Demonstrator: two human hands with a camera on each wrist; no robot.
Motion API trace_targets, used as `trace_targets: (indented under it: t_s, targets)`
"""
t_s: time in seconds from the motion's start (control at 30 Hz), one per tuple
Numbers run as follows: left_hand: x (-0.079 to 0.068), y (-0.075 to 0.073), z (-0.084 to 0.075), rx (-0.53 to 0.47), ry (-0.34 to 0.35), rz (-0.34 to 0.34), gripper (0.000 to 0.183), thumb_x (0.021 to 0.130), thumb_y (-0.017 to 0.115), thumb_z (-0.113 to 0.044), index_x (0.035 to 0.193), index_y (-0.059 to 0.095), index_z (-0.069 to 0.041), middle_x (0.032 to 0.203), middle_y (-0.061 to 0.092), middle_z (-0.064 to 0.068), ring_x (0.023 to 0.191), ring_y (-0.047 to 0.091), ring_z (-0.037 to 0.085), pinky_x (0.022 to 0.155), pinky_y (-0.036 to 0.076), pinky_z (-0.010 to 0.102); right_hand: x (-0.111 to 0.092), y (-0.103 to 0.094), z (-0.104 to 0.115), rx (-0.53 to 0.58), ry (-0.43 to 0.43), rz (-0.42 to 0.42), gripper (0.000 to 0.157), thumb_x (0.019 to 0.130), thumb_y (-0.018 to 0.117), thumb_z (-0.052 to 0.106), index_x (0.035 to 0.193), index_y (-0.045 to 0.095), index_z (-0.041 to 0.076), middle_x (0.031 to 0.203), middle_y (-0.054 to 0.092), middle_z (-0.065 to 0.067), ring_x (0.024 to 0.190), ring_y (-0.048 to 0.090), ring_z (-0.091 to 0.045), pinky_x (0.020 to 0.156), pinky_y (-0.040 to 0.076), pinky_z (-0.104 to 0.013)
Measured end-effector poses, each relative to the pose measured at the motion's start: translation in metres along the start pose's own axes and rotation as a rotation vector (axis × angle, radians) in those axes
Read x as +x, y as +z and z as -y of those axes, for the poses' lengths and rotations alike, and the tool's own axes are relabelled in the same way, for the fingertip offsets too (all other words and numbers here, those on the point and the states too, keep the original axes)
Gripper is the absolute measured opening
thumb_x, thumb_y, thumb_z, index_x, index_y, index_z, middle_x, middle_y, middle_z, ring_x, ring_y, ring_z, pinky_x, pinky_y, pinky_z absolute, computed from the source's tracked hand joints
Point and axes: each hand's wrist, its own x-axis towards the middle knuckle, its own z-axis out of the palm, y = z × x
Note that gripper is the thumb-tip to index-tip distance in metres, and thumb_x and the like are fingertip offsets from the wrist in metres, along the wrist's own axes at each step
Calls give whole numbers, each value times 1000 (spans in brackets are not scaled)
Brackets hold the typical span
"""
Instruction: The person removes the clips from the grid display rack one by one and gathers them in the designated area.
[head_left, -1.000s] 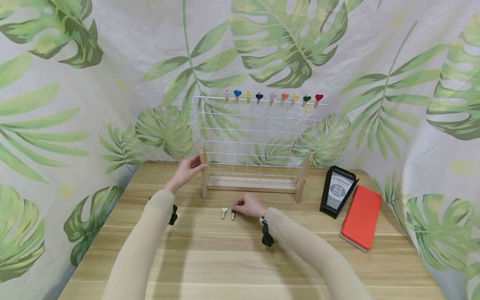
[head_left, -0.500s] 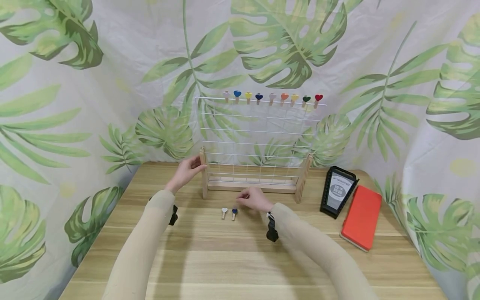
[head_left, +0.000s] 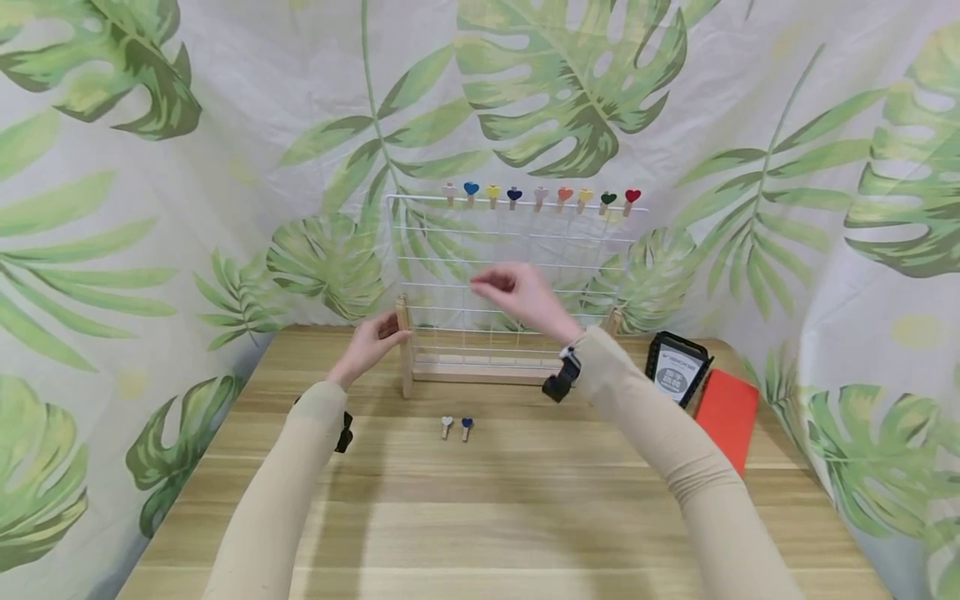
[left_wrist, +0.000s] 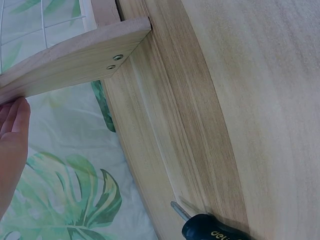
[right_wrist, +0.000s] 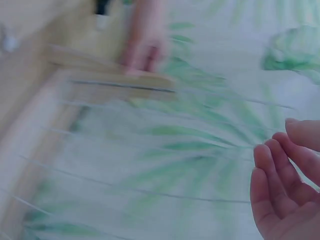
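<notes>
Clips (head_left: 513, 194): 9 on rack (head_left: 487, 372) (2 on table (head_left: 450, 525)).

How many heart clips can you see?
11. Nine along the rack's top wire, left to right: pale, blue, yellow, navy, pale, orange, yellow, green, red. Two on the table: white, navy. Others could be hidden.

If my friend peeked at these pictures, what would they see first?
Probably the row of colourful heart clips along the top of the wire rack. Next might come the right hand in front of it, and the flat red thing on the table's right side.
</notes>
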Motion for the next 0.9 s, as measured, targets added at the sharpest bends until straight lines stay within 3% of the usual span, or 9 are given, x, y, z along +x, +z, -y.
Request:
trace_targets:
  t_s: [0.13,0.33,0.43,0.7,0.9]
  targets:
    - [-5,-1,-10,-19,-7,9,60,102,58,-19,151,34,6,145,48,31,136,49,43,112,45,52,21,-33,31,0,-92,-97,20,94,68,13,109,73,2,98,73,-17,71,59,-13,61,48,-16]
    - [-10,-2,-20,-21,-7,19,59,102,56,-15,150,32,9,145,47,34,135,47,46,112,45,54,45,-64,63,-161,-227,-249,17,94,70,17,103,77,4,95,75,-11,74,64,-11,66,50,-15]
    - [-14,-3,-31,-28,-19,30,59,102,56,-11,150,31,12,145,45,35,136,45,47,112,43,56,56,-72,70,-191,-239,-245,19,95,69,20,105,76,6,98,75,-9,79,67,-13,72,53,-19]
    - [-1,-1,1,13,-15,6,61,102,57,-21,151,33,6,146,47,31,137,48,43,112,44,53,87,-71,69,-269,-190,-150,23,96,66,23,111,74,6,104,74,-9,90,68,-17,84,55,-26]
    - [1,-1,4,-13,-9,-3,62,101,60,-23,150,35,5,145,49,30,136,49,42,112,45,52,102,-64,66,-282,-178,-63,24,95,68,22,110,74,3,103,75,-11,90,69,-18,85,56,-27]
